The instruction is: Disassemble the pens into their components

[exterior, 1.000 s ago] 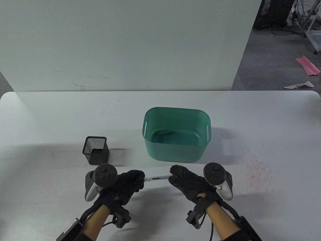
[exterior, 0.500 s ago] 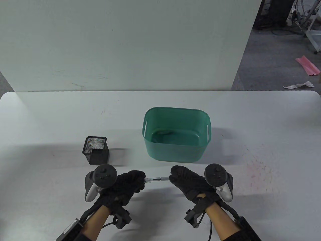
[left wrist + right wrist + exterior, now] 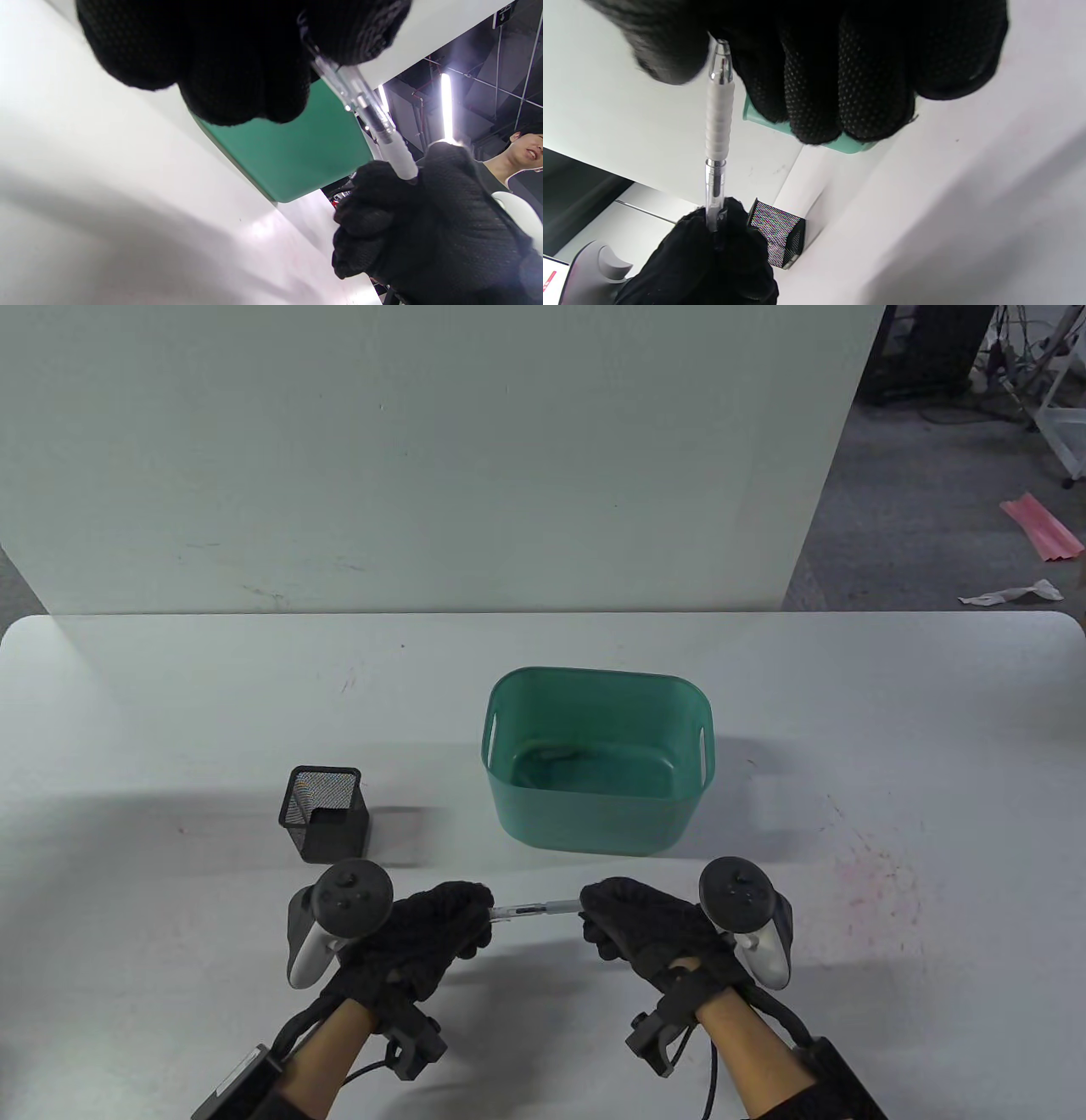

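Note:
A clear pen [image 3: 533, 909] with a white ribbed grip [image 3: 717, 123] lies level between both gloved hands, just above the table near its front edge. My left hand [image 3: 441, 918] grips the clear barrel end [image 3: 339, 84]. My right hand [image 3: 632, 920] holds the tip end, fingers curled round the white grip [image 3: 396, 154]. In the right wrist view the metal tip [image 3: 721, 55] sits against the thumb. The pen's far ends are hidden inside the gloves.
A teal plastic basket [image 3: 598, 759] stands just behind the hands, mid-table. A black mesh pen cup [image 3: 324, 813] stands to its left, behind the left hand. A white wall panel rises behind the table. A person is seen in the left wrist view.
My right hand has rolled slightly, its fingers curling further round the pen's tip end. The left hand and pen stay almost where they were.

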